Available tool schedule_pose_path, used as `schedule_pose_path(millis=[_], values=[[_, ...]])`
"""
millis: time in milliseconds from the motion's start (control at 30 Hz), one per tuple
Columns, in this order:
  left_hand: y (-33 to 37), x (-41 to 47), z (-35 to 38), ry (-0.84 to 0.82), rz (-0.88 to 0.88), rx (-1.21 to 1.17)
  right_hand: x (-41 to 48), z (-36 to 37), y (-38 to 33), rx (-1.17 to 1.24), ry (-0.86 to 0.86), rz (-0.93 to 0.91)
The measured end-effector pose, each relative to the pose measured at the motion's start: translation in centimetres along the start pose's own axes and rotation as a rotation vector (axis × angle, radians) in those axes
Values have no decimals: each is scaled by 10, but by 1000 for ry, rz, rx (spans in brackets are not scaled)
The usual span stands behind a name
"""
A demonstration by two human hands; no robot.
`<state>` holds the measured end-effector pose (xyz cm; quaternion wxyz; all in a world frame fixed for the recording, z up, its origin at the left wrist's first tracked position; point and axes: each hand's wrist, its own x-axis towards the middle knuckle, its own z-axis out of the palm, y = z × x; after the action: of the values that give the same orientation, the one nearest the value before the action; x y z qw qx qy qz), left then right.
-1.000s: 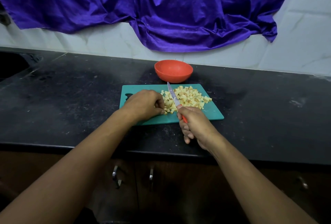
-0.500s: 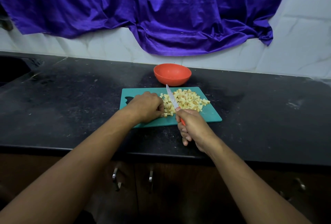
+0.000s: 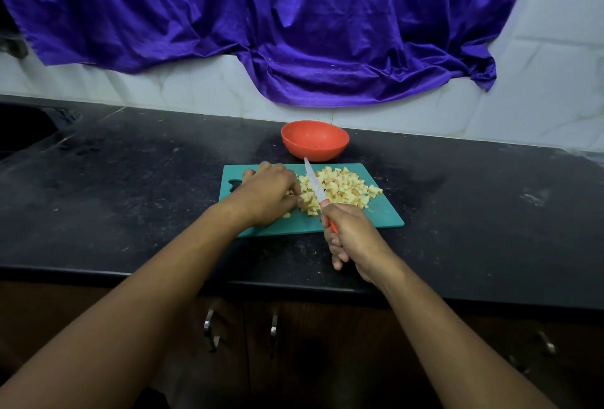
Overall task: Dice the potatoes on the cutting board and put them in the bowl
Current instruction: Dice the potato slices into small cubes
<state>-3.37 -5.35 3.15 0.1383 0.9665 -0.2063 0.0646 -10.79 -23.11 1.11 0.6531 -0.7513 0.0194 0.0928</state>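
A teal cutting board (image 3: 385,216) lies on the black counter with a pile of diced potato (image 3: 343,189) on its right half. Behind it stands an orange bowl (image 3: 315,140) whose inside looks bare. My right hand (image 3: 353,238) grips the orange handle of a small knife (image 3: 313,181), the blade lying over the left part of the pile and pointing toward the bowl. My left hand (image 3: 269,194) rests curled on the board at the pile's left edge, fingertips against the pieces; what it holds is hidden.
The black counter (image 3: 130,196) stretches to both sides, its front edge just below my hands. A purple cloth (image 3: 294,33) hangs on the tiled wall behind. A dark sink recess (image 3: 23,127) lies at far left. Cabinet handles (image 3: 209,327) sit below.
The camera view has shifted slightly. Both hands stay at the pile, the knife blade still over the pieces; my left hand has edged a little to the left.
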Motion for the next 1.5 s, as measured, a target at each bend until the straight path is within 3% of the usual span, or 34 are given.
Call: schedule_pose_path(millis=[400,667,800,867,933,1033,1100,1500], values=[[-4,-7,13,173,89,-160,-3,2,-1,-22,13,0],[-19,-21,9,384,-55,-645,-5,4,-4,-41,17,6],[-32,-43,7,319,-150,-651,-7,8,-3,-77,44,-22],[-39,-54,11,260,-196,-547,-8,14,-2,-203,76,-61],[-42,-62,16,233,-226,-451,-11,23,-4,-489,111,-142],[-37,-68,20,263,-253,-355,-16,36,-5,-902,145,-260],[-34,-69,22,307,-251,-284,-18,43,-4,-1051,158,-284],[-36,-69,25,338,-280,-247,-14,64,-8,-1326,127,-243]])
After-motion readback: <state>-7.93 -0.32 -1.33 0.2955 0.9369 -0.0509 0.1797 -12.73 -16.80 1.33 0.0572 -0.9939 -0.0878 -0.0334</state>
